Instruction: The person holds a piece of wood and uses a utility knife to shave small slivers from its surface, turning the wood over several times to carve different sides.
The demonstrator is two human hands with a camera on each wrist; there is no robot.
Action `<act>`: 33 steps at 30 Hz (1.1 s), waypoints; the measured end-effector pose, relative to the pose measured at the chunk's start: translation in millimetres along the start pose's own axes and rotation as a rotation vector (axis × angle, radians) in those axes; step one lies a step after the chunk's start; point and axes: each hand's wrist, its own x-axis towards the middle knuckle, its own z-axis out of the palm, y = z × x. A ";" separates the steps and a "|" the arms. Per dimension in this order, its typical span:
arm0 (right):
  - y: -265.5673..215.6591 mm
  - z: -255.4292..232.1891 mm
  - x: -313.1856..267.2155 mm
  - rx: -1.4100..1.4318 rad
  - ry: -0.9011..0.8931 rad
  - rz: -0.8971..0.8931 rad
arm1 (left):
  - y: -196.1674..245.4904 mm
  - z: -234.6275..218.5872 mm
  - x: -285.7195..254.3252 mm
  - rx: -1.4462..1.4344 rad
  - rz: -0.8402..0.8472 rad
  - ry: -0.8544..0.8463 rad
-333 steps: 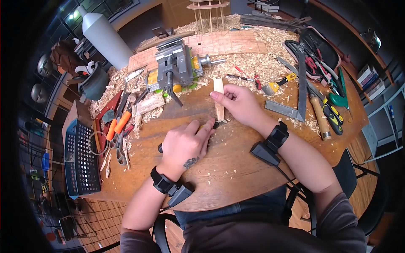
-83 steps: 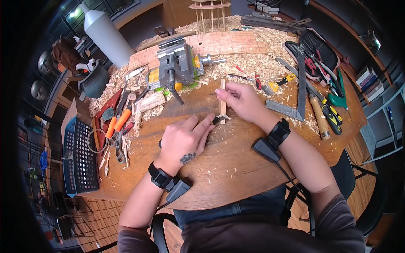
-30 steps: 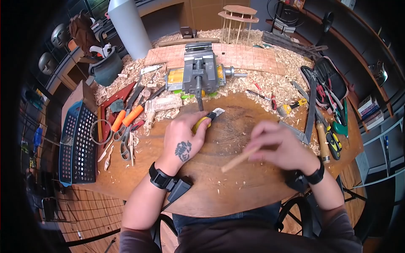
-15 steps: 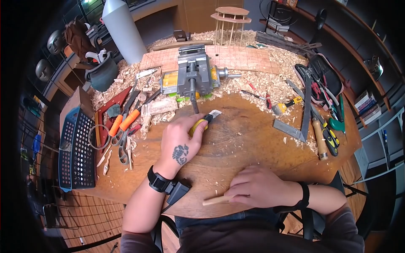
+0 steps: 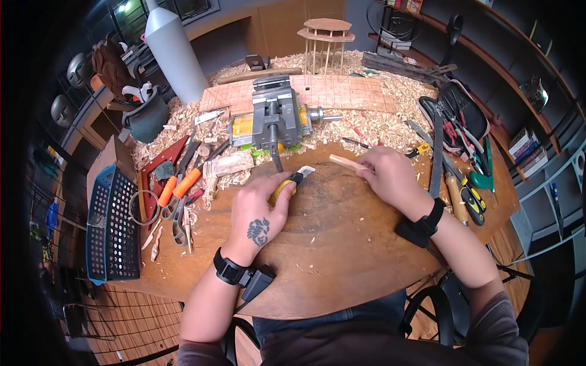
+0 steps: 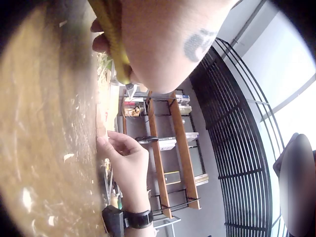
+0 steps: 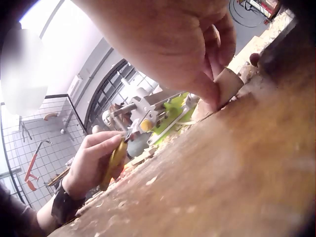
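In the head view the left hand (image 5: 256, 210) grips a yellow and black utility knife (image 5: 287, 186), its blade pointing up and to the right. Across from it, the right hand (image 5: 394, 182) pinches a small strip of pale wood (image 5: 345, 162) by its right end; the strip's free end points left toward the knife, with a gap between them. The right wrist view shows the wood piece (image 7: 228, 85) low over the table under the right hand (image 7: 173, 47). In that view the left hand (image 7: 91, 163) stands farther off with the knife (image 7: 114, 161).
A grey vise (image 5: 274, 116) stands behind the hands amid wood shavings (image 5: 342, 129). On the left lie orange-handled tools (image 5: 187, 183) and a blue perforated basket (image 5: 114, 226). A metal square (image 5: 436, 158), a wooden-handled tool (image 5: 456, 200) and a tool pouch (image 5: 461, 110) lie right.
The right hand brought the wood from beside the knife blade down to the table's front edge, then back up to the right of the knife. The left hand kept its grip; the head view shifted.
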 end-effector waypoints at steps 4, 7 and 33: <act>-4.7 -2.8 10.9 0.183 0.011 0.095 | -0.6 -0.5 -0.8 -0.019 -0.001 0.006; -4.8 12.6 18.4 0.827 -0.149 0.252 | -2.3 1.7 -1.6 -0.021 0.152 0.101; -33.3 28.0 2.0 1.589 -0.545 0.278 | 10.7 -11.6 -5.1 0.132 0.267 0.166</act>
